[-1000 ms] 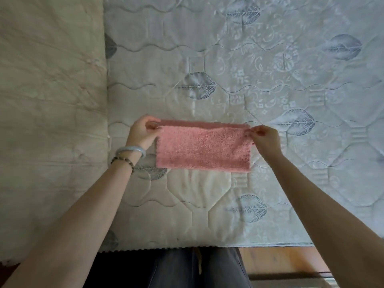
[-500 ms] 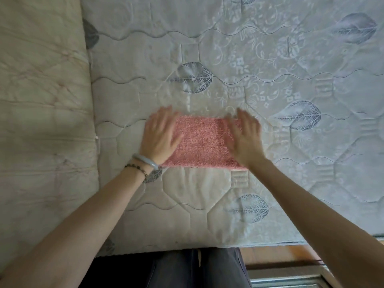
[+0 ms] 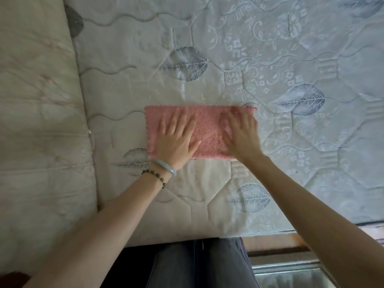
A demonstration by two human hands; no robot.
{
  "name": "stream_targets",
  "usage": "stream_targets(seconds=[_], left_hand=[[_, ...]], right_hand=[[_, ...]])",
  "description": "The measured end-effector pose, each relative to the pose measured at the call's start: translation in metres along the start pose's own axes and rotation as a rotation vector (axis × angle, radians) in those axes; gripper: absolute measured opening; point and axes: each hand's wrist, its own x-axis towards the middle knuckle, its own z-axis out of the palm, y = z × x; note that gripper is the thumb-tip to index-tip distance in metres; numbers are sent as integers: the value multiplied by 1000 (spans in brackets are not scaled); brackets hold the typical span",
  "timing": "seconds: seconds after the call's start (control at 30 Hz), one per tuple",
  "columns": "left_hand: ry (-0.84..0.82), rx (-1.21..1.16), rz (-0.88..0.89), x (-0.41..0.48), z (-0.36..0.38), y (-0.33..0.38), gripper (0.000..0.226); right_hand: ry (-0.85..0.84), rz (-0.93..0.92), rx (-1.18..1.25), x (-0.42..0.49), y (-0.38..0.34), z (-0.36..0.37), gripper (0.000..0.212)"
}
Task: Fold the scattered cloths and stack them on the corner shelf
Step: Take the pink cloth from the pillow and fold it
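Both hands flat, fingers spread: left hand (image 3: 176,140), right hand (image 3: 241,136) pressing pink terry cloth (image 3: 207,132) on quilted mattress (image 3: 291,142). Smooth outward, square edges; right side blurred, probably aligned.

Both bare arms stretched forward and angled inward, left hand (image 3: 176,140) palm down with fingers straight and spread, right hand (image 3: 241,136) palm down beside it, fingers straight and slightly blurred, the two hands near but apart
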Motion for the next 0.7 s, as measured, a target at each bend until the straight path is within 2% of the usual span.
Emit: stream_targets(seconds=[0.07,0.17,0.27,0.37,0.47,0.53,0.63,0.67,0.7], left_hand=[[-40,-31,57,-3,5,14,72],[-138,-17,47,-6,21,23,76],[-136,-14,16,-5,18,29,75],[-67,-98,8,-4,1,33,68],[36,-299,-57,-3,-18,37,50],[56,-578,-206,0,-28,41,37],[-102,-1398,-542,15,-53,40,25],[-83,-1567,-576,19,-58,36,23],[-48,-1586,-588,20,-63,30,22]], right_hand=[[81,228,128,-14,8,-9,44],[-1,478,292,-24,18,-13,39],[-97,634,392,-13,15,-17,28],[-186,678,432,-1,9,-27,15],[-181,612,456,2,-4,-42,16],[-175,568,544,1,-22,-50,16],[-173,463,698,-4,-60,-54,18],[-163,416,711,-5,-74,-52,19],[-149,360,706,-4,-86,-49,20]])
